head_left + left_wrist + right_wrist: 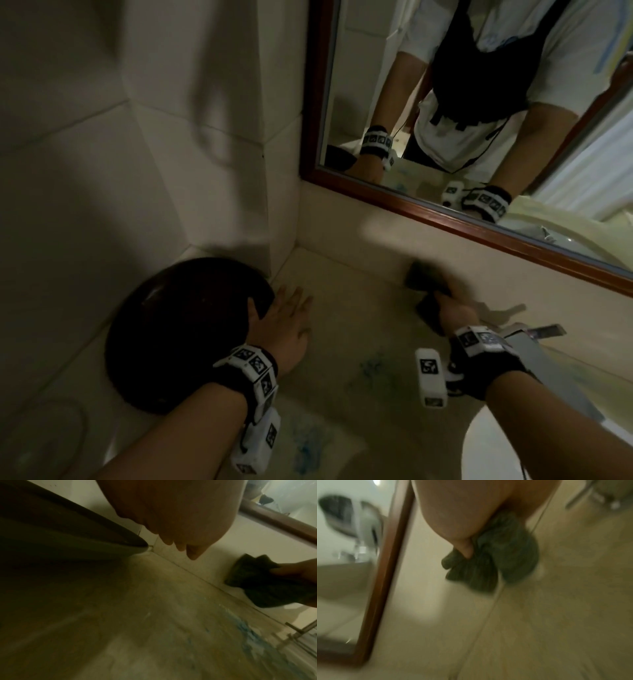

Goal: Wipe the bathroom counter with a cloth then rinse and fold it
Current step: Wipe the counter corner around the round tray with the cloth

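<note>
My right hand (448, 308) grips a bunched dark cloth (426, 286) at the back of the beige counter (342, 329), where it meets the low backsplash under the mirror. The cloth (489, 563) shows grey-green in the right wrist view, with my thumb (465, 549) pressed into it. It also appears at the right of the left wrist view, cloth (260, 582). My left hand (284, 322) lies flat on the counter with straight fingers (181, 546), its thumb side against a dark round bowl (185, 329).
A wood-framed mirror (411, 202) runs above the backsplash. Blue smears (371, 370) mark the counter between my hands and near the front edge. A chrome tap handle (544, 330) and a white basin rim (486, 442) lie to the right. Tiled walls close the left corner.
</note>
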A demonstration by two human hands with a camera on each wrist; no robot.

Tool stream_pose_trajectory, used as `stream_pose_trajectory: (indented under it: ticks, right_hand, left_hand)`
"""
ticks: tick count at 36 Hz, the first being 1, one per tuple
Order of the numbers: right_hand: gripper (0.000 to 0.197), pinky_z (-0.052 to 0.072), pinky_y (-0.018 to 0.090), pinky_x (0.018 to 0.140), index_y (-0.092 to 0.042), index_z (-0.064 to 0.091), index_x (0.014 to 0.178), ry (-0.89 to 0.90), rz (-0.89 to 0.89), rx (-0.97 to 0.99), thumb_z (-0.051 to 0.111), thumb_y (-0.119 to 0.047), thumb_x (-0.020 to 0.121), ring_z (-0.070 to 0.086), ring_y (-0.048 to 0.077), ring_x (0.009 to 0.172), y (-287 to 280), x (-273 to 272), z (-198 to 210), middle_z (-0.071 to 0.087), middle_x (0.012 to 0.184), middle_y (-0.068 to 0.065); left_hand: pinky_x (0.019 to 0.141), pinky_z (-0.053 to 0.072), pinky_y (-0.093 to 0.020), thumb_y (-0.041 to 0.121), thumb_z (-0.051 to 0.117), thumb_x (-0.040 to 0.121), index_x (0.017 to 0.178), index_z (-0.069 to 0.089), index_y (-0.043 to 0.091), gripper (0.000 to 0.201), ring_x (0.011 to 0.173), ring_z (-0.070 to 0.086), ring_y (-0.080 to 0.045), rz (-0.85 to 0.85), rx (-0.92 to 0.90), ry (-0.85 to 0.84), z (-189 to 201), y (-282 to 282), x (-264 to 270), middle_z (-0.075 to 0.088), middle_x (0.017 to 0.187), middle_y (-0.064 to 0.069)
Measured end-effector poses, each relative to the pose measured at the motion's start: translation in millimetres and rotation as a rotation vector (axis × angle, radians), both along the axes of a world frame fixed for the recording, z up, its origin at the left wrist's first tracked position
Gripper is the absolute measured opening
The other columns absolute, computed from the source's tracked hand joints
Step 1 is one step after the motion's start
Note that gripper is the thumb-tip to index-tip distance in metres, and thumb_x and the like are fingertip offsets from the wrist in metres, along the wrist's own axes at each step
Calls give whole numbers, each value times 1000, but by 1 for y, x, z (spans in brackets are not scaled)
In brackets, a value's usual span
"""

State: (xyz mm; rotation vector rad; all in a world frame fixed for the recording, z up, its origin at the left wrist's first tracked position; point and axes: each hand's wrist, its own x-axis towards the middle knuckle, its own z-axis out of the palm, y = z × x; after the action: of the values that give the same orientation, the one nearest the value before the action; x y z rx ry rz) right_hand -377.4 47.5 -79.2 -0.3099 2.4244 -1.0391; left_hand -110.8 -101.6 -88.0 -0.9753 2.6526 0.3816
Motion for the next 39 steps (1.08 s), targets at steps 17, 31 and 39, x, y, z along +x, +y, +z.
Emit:
stream_pose_trajectory:
  ticks: [17, 31, 39]
  right_hand:
    - [54, 10, 40, 121, -35, 17, 148, 298, 892, 352, 37, -21, 100, 7, 21, 147, -15, 66, -51, 8, 158, -8]
    - [41, 41, 42, 98, -35, 39, 140, 66, 242, -61, 40, -36, 99, 45, 23, 117, -5, 44, -3, 42, 136, -2]
    - [52, 2, 41, 121, -35, 18, 149, 173, 599, 205, 29, -45, 100, 0, 14, 147, -58, 66, -44, 3, 159, -8]
  left_hand:
    - [111, -3, -64, 52, 20, 98, 147, -17, 38, 63, 146, -15, -16, 79, 49, -14, -13, 6, 18, -19, 157, 12]
    - [112, -5, -64, 72, 23, 87, 149, -18, 27, 87, 146, -15, -26, 313, 46, -98, -16, 4, 44, -19, 158, 0]
    - [111, 1, -66, 66, 44, 81, 150, -12, 27, 98, 145, -16, -23, 374, 139, -134, -19, -5, 59, -20, 158, 4]
